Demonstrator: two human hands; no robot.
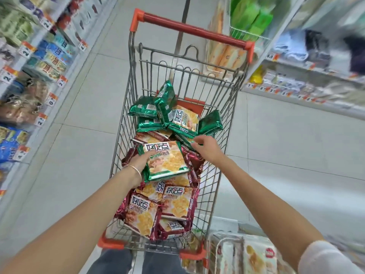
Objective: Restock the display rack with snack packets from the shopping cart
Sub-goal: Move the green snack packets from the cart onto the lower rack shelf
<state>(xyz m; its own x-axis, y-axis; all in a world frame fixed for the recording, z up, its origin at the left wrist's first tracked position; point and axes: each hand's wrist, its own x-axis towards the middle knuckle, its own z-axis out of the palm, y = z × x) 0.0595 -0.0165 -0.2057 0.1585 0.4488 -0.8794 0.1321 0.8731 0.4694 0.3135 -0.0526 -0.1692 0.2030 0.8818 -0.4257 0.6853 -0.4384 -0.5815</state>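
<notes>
Two hands reach into the shopping cart [194,30]. The left hand [138,162] grips a green-edged packet [167,161] by its side; the right hand [207,148] touches a second green packet [188,142], grip unclear. Packets seem light, slippery, brittle inside: pinch sealed edges.

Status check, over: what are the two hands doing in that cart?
Left hand grips a green-edged packet above the pile. Right hand at a dark green packet, grip unclear. Red packets fill the cart near end; nothing blocking.
</notes>
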